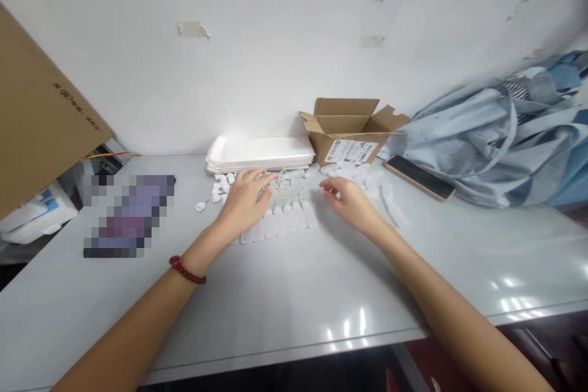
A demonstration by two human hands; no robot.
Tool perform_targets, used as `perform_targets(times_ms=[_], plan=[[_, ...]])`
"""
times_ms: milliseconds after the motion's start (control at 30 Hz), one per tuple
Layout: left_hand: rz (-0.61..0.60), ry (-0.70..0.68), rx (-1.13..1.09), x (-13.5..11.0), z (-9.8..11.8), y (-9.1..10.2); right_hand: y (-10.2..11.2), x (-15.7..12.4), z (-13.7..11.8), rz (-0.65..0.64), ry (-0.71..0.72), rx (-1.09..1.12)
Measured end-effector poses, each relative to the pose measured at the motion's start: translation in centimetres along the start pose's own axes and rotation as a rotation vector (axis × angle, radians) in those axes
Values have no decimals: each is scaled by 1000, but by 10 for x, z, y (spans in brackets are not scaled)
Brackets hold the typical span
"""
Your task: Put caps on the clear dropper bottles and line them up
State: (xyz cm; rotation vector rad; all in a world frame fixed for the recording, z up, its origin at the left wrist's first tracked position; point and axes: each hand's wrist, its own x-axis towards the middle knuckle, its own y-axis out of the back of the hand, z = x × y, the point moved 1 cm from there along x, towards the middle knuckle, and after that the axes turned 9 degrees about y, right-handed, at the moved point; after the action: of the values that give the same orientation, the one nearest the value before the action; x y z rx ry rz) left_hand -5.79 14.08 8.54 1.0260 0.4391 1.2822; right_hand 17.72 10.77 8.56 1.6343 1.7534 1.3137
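Note:
My left hand (pixel 245 199) lies palm down on the white table (pixel 294 294), fingers stretched toward a small tangle of white strings (pixel 278 181). A red bead bracelet is on that wrist. Just in front of it a row of small white tags (pixel 285 220) lies side by side. My right hand (pixel 350 199) hovers low to the right of the row, fingers curled loosely, nothing visible in them. More loose white pieces (pixel 220 187) are scattered behind the left hand.
A stack of white trays (pixel 260 153) and an open cardboard box (pixel 351 131) stand against the wall. A phone (pixel 419 177) and a blue cloth bag (pixel 500 141) lie at right. A large cardboard box (pixel 37 116) leans at left; a blurred object (pixel 128 214) lies beside it.

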Motion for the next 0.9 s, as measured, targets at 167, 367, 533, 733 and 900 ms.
perform_targets(times_ms=[167,367,533,733,900], plan=[[-35,8,-44,4,4,-3,-10,16,15,61,134,-104],[37,89,-217,5,-2,6,-23,53,4,-4,276,-241],[60,184,-397,7,-8,7,-36,75,-6,-101,354,-347],[-30,209,-858,7,-3,11,-41,71,-9,-159,423,-449],[-44,162,-930,6,-3,17,-43,67,-9,-152,449,-467]])
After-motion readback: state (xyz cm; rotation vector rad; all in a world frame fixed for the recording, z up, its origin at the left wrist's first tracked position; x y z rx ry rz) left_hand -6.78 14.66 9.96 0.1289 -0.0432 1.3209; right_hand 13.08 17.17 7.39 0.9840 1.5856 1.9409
